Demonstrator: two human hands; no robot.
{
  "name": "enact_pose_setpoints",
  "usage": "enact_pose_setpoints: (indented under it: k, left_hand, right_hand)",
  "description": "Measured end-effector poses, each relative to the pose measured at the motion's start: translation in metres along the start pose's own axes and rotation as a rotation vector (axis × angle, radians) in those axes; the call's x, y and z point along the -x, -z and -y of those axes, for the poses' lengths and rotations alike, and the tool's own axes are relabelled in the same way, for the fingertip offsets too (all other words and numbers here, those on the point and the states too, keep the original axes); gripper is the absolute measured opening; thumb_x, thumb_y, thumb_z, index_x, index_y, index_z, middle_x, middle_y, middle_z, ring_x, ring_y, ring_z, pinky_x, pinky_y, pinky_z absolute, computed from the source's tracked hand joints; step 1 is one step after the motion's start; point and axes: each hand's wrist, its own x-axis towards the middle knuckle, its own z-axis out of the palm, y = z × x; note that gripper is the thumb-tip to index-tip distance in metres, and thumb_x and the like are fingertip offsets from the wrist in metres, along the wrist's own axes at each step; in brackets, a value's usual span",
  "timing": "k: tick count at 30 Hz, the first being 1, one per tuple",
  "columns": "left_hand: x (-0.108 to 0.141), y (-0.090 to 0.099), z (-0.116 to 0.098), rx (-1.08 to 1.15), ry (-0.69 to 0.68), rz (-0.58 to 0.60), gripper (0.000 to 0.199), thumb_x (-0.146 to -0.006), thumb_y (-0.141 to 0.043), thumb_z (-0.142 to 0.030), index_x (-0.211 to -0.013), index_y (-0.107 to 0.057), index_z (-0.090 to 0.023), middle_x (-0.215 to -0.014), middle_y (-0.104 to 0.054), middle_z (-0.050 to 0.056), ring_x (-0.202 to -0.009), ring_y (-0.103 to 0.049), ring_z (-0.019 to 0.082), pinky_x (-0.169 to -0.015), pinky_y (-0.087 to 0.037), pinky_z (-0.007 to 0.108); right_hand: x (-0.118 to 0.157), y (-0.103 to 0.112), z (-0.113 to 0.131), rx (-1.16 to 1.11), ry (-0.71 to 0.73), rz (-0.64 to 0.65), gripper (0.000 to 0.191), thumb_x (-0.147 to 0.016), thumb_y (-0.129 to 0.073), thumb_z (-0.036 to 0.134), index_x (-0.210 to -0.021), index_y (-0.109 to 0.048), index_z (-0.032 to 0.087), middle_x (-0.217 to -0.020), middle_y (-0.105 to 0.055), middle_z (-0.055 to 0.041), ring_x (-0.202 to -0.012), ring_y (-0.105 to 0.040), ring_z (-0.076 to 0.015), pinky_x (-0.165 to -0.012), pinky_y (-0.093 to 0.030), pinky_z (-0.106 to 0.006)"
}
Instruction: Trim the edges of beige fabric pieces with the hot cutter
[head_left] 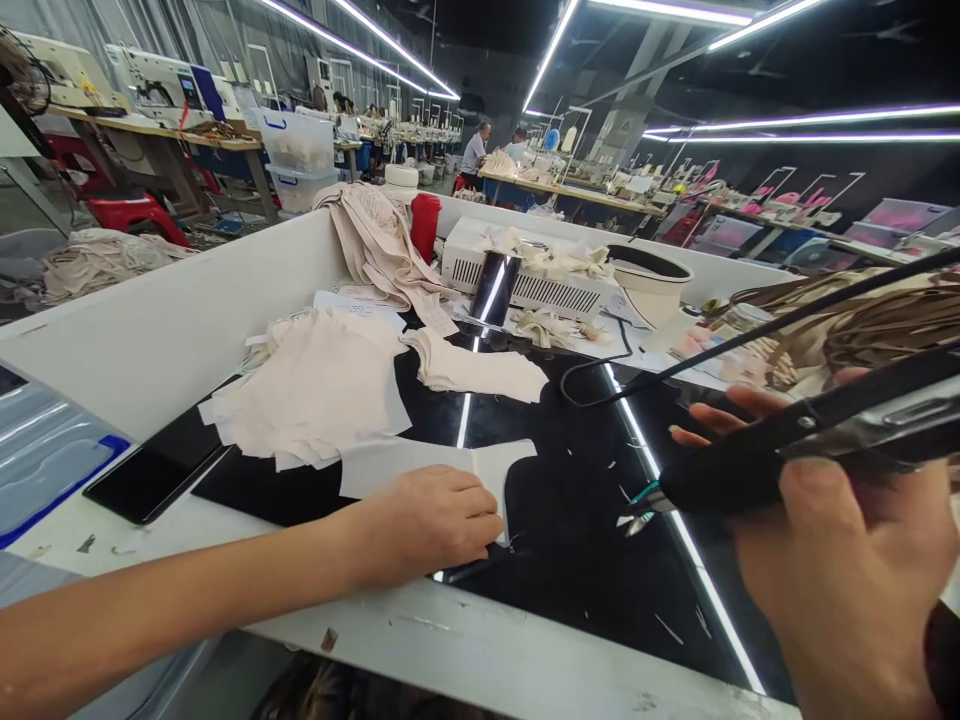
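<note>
- Head view: from where I stand, the left hand (pixel 439 525) is half curled over a pale fabric piece (pixel 409 462) on the glossy black panel (pixel 570 570); I can't tell whether its fingertips pinch it.
- The right hand (pixel 855 560) is wrapped around a black handheld cutter (pixel 724 465), its small blades above the panel, apart from that piece.
- Just beyond the left hand sit a broad fabric stack (pixel 315 375) and a narrower fabric stack (pixel 484 368).
</note>
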Motion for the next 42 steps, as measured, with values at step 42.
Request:
enact_pose_setpoints:
  k: [42]
  left_hand:
    - [-0.017, -0.018, 0.003, 0.298, 0.169, -0.052, 0.018, -0.111, -0.059, -0.022, -0.098, -0.068, -0.015, -0.095, -0.072, 0.003, -0.091, -0.067, 0.019, -0.092, -0.050, 0.033]
  right_hand:
    - [0.047, -0.084, 0.031, -0.521, -0.146, 0.184, 0.043, -0.084, -0.089, 0.046, -0.117, -0.065, 0.034, -0.077, -0.064, 0.0033, -0.056, -0.060, -0.0187, -0.049, -0.052, -0.033]
